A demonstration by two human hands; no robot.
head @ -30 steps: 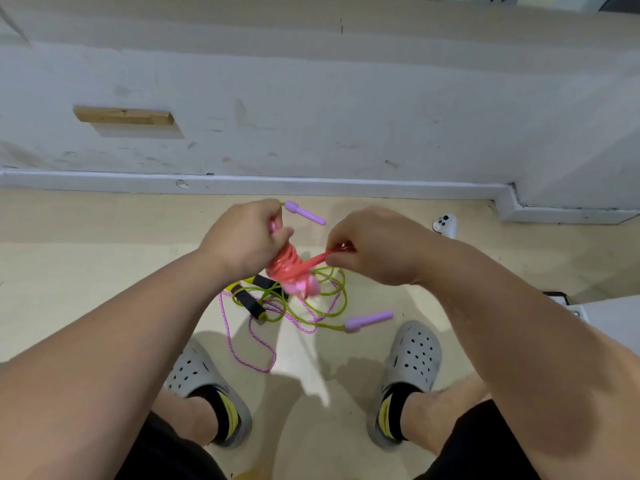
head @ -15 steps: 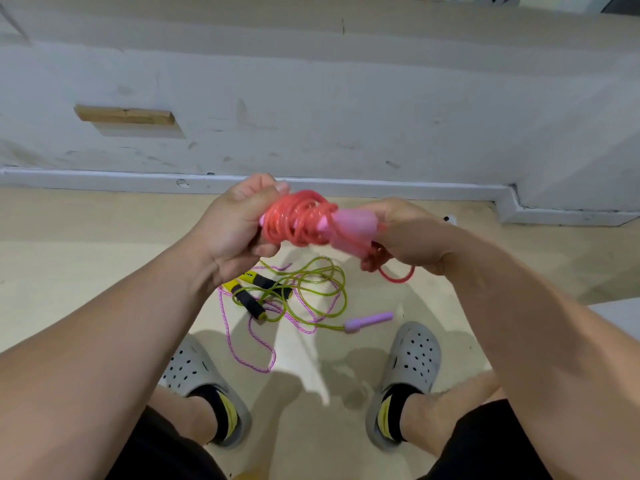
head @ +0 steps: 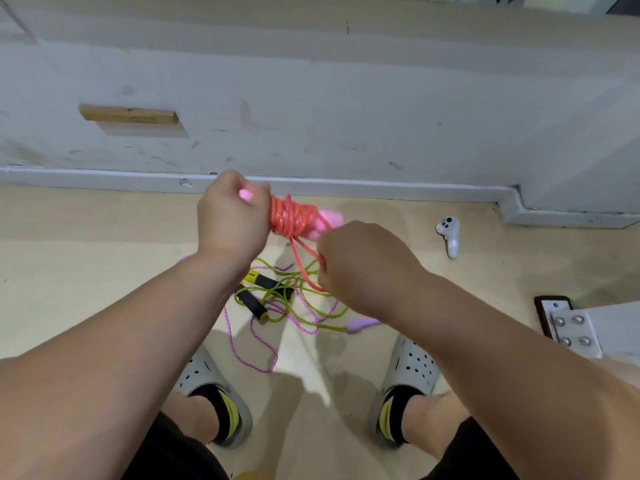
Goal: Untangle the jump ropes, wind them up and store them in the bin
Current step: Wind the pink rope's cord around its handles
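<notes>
My left hand (head: 232, 216) grips the pink handles of a red jump rope (head: 292, 216), whose cord is wound in a thick coil around them. My right hand (head: 360, 265) pinches the loose red tail that hangs down from the coil. On the floor below lie a green rope (head: 304, 299) with black and yellow handles (head: 256, 299) and a thin purple rope (head: 256, 344) with a lilac handle (head: 360, 324), the two still tangled together. No bin is in view.
A white game controller (head: 450, 235) lies on the floor to the right. A dark phone (head: 545, 306) and a white plate with bolts (head: 571, 332) sit at the right edge. My feet in grey clogs (head: 412, 372) stand near the ropes. A white wall and skirting run behind.
My right hand has let go of the pink handle end and dropped below the coil, now pulling the loose red tail downward. The left hand has tilted, keeping the bundle.
</notes>
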